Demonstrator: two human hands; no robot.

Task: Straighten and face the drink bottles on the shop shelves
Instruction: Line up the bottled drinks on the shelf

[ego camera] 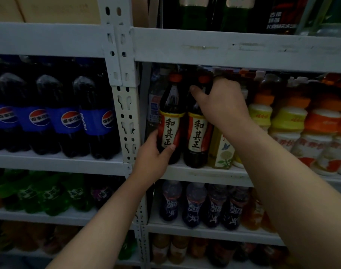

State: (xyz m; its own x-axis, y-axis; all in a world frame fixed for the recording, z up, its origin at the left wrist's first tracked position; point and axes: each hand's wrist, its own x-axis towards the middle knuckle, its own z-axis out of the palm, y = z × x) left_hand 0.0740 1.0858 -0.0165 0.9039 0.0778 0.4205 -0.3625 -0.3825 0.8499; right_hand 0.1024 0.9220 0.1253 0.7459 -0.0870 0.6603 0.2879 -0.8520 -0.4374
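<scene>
White metal shelf [204,174], mid level of the right bay, carries the work. In the left bay stands a row of cola bottles [68,117], blue labels mostly front. Toward the shelf's right end are pale drinks [288,121] w/ orange and yellow wraps. At the shelf's left end, by the post [127,113], two dark tea bottles stand upright at the front edge, touching, labels facing out. Right hand [222,100] grips the neck of right tea bottle [197,136]. Left hand [154,154] grips left tea bottle [170,113] low, thumb across the label. Yellow bottle [223,152] stands just right of them.
</scene>
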